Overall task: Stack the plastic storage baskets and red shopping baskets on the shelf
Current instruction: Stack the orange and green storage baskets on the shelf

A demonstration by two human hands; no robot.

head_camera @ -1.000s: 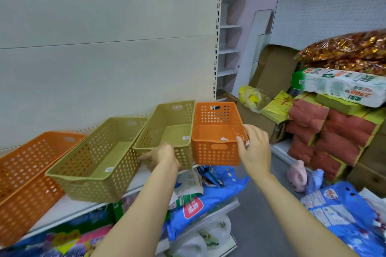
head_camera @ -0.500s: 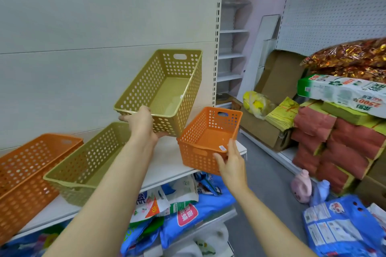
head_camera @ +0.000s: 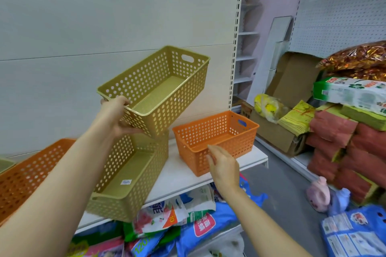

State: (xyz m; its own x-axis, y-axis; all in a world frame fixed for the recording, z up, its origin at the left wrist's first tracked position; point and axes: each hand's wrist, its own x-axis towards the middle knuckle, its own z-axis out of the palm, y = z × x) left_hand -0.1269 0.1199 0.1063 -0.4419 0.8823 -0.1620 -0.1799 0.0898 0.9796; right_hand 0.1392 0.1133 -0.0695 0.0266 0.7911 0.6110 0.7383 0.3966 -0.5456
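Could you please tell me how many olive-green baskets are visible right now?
3: a raised basket gripped by the left hand, a second basket on the shelf beneath it, and a corner sliver at the far left edge. Others may lie out of frame.

Left hand (head_camera: 117,112) grips the near end of 1 olive basket (head_camera: 158,89), raised and tilted above a 2nd olive basket (head_camera: 129,175) on the white shelf (head_camera: 179,175); right hand (head_camera: 223,165), fingers relaxed, beside the small orange basket (head_camera: 217,140); large orange basket (head_camera: 27,175) at left.
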